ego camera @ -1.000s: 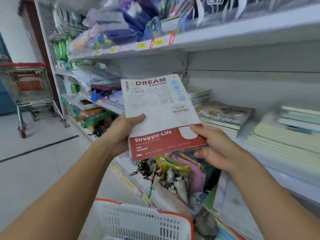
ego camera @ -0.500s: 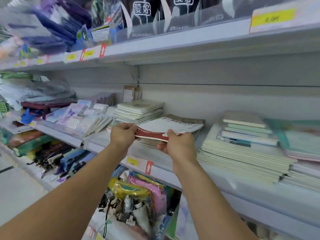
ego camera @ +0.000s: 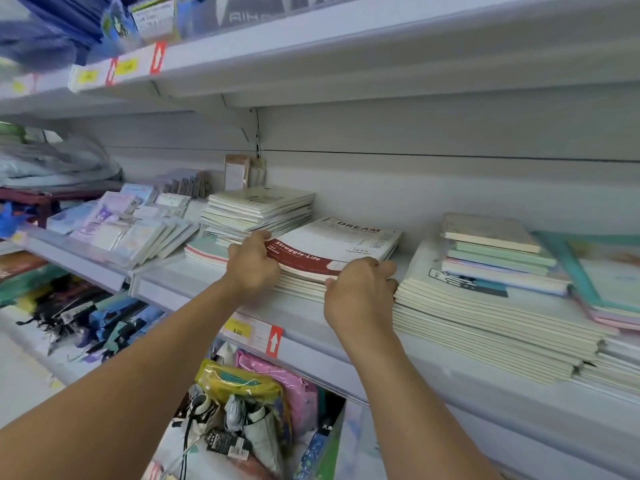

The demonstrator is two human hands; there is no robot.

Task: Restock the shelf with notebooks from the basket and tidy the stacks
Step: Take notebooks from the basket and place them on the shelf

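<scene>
A white and red notebook (ego camera: 332, 247) printed "DREAM" and "Struggle Life" lies flat on top of a low stack on the middle shelf (ego camera: 311, 313). My left hand (ego camera: 252, 265) grips its near left corner with curled fingers. My right hand (ego camera: 360, 289) is curled over the near right edge of the notebook and the stack beneath it. To the left stands a taller pile of pale notebooks (ego camera: 259, 206). On the right a wide stack of cream notebooks (ego camera: 485, 317) carries a smaller pile of pastel ones (ego camera: 498, 251). The basket is out of view.
Small packaged notepads (ego camera: 121, 226) fan out on the shelf section to the left. The upper shelf (ego camera: 311, 32) overhangs with price tags. Bagged goods (ego camera: 249, 410) hang below the shelf edge. More pastel books (ego camera: 609, 282) sit at the far right.
I carried the notebook from in front of my chest up to the shelf and laid it flat on the stack. The view turned right; basket and trolley left the frame.
</scene>
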